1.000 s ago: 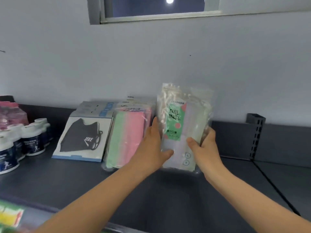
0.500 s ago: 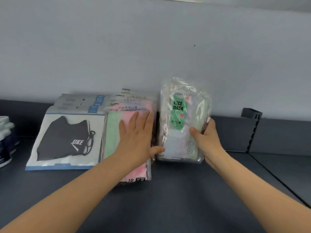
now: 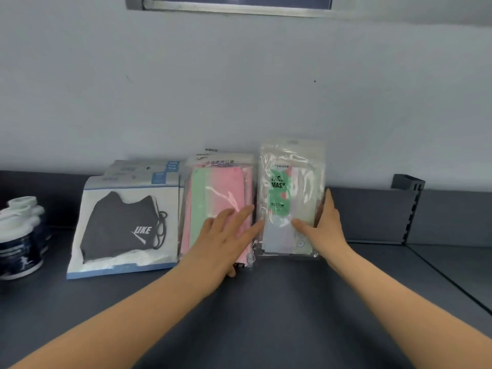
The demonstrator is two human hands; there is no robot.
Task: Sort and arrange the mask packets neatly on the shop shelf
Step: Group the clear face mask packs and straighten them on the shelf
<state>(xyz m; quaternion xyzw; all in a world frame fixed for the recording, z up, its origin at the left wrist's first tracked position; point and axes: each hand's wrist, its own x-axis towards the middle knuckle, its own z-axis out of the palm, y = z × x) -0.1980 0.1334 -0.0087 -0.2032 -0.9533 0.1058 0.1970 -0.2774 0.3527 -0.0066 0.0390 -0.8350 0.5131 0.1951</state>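
left grip (image 3: 226, 241) spread flat on pink-green packet (image 3: 213, 187), right grip (image 3: 324, 227) seemingly clamped on clear mask packet (image 3: 290, 177) just beside it, shelf (image 3: 266, 315) beneath

Shop, retail display. Dark grey metal shelf (image 3: 266, 302) carries sealed stock faced outward: stacked black-mask packets (image 3: 125, 222) with printed header cards, propped at the back. Just right of that stack, pink-green packets (image 3: 213, 187); further right of it, clear MASK packet (image 3: 290, 177). Left of the stack, a row of identical labelled bottles (image 3: 21, 243). Far right of it, a slotted shelf divider (image 3: 411, 209).
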